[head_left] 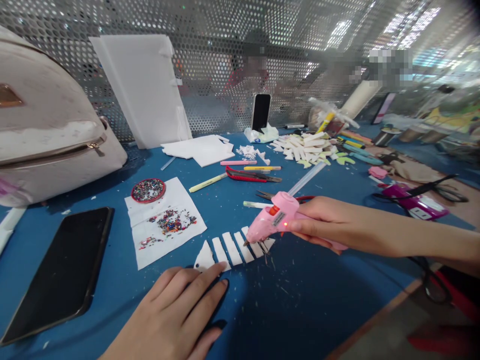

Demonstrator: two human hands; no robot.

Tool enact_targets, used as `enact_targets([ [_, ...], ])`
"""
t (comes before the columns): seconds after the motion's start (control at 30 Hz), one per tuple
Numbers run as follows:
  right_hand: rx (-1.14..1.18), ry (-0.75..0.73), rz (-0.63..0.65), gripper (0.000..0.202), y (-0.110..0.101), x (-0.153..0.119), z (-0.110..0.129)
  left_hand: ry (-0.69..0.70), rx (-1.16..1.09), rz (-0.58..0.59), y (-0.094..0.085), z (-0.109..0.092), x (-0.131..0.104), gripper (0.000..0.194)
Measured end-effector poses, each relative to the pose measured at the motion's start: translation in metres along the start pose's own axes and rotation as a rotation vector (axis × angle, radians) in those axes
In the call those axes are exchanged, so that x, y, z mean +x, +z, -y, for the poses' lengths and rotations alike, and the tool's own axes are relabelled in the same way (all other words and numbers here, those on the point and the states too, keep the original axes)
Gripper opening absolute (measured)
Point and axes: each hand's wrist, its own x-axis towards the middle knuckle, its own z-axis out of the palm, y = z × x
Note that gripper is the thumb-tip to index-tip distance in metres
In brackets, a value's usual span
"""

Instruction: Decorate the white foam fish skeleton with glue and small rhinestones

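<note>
A pink glue gun (272,218) with a clear glue stick in its back is held in my right hand (322,225), fingers wrapped round the handle. Its nozzle points down at a row of white foam strips (232,248) laid side by side in a fish-like outline on the blue table. At the row's left end is a pointed piece (204,257) with a dark dot. My left hand (180,305) lies palm down with its fingers spread, a fingertip touching one of the left strips. Thin dark strands show by the right-end pieces.
White paper (150,250) with colourful bits and a round red-rimmed dish (148,190) lie left. A black phone (62,270) and a bag (48,120) are further left. Behind are a red cutter (245,175), markers (208,182) and foam scraps (305,146). A purple power strip (416,200) lies right.
</note>
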Motion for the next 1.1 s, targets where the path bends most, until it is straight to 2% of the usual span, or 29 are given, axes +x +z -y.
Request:
enact_targets([
  [0.23, -0.02, -0.008, -0.012, 0.055, 0.0, 0.001, -0.003, 0.006, 0.013, -0.002, -0.001, 0.001, -0.001, 0.036],
  [0.5, 0.05, 0.014, -0.021, 0.052, 0.0, -0.001, -0.004, -0.011, 0.004, 0.047, -0.002, -0.001, -0.001, 0.037],
  [0.63, 0.046, -0.038, -0.023, 0.051, 0.0, -0.002, -0.009, -0.007, -0.013, 0.018, -0.001, 0.001, -0.001, 0.036],
  [0.87, 0.043, 0.008, -0.033, 0.053, -0.001, -0.01, 0.001, 0.001, 0.004, 0.054, -0.003, 0.0, -0.002, 0.036],
  [1.1, 0.046, 0.0, -0.045, 0.052, -0.002, -0.01, -0.001, 0.002, 0.001, 0.02, 0.0, 0.001, -0.002, 0.036],
])
